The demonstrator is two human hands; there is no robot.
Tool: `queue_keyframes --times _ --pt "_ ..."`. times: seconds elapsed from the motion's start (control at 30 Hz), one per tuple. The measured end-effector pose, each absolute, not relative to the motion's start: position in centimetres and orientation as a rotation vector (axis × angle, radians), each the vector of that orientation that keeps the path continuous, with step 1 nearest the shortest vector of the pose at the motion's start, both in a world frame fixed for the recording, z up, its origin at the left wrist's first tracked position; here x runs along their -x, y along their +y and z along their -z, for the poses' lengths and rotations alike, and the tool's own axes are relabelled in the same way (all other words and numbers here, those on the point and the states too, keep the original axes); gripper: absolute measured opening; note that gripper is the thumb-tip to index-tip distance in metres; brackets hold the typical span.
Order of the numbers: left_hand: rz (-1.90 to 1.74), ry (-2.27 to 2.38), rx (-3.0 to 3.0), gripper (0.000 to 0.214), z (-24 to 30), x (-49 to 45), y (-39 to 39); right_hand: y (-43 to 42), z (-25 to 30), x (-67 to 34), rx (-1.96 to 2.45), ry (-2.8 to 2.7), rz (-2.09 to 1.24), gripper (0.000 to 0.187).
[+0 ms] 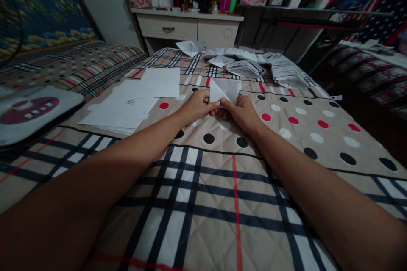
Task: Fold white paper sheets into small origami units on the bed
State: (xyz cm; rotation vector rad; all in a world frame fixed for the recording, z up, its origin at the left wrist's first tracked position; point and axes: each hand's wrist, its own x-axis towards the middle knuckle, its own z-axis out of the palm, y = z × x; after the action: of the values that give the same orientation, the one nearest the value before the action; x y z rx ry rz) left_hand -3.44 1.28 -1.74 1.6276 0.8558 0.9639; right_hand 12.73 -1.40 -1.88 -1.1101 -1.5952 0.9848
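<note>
Both hands meet mid-quilt: left hand (197,106) and right hand (240,112) pinch one folded paper (225,90), which stands just beyond the fingertips. Flat sheets (127,106) lie left, nearer the left hand; folded stack (254,65) further ahead.

folded paper (225,90): plain white
quilt (203,203) under the folded paper: tan, with black, white and red dots, then navy, white and red plaid
flat sheets (127,103) left of the folded paper: white
folded pile (280,72) beyond the folded paper: pale grey-white
dresser (187,27) behind the folded paper: cream
</note>
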Motion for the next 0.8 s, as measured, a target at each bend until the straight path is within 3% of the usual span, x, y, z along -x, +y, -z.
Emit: queue_keyframes --times 0.8 --pt "-0.965 0.845 -1.653 0.003 2.11 3.61 1.59 -1.38 1.86 -12.76 1.119 -1.634 -0.961 0.041"
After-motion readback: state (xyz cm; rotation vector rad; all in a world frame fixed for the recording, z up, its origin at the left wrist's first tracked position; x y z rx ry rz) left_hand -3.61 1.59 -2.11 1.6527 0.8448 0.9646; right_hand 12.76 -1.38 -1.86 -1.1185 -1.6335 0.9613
